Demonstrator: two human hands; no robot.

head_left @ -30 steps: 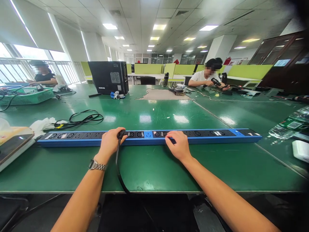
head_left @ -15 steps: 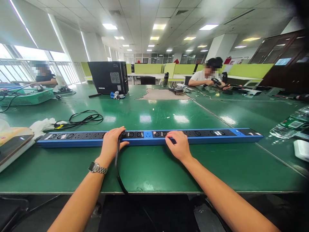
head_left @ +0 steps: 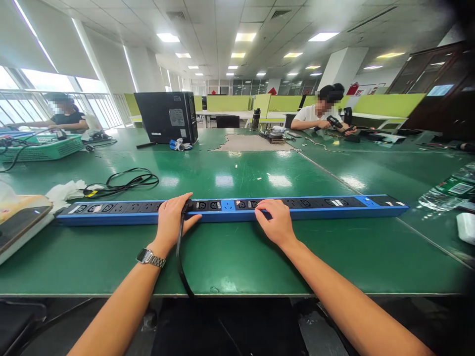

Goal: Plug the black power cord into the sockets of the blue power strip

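A long blue power strip with black sockets lies across the green table in front of me. My left hand spans it left of the middle, fingers over the far edge and thumb against the near side. Beside those fingers a black plug sits on the strip, and its power cord drops past the table edge. My right hand rests over the strip right of the middle, fingers curled and thumb close to the index fingertip. Anything between those tips is too small to make out.
A coiled black cable lies behind the strip. A phone is at the left, a plastic bottle at the right. Farther back are a black computer case, a green basket and two people at work.
My hands keep nearly the same places on the strip. The view has shifted slightly; at the back left the person's arm and head have moved a little.
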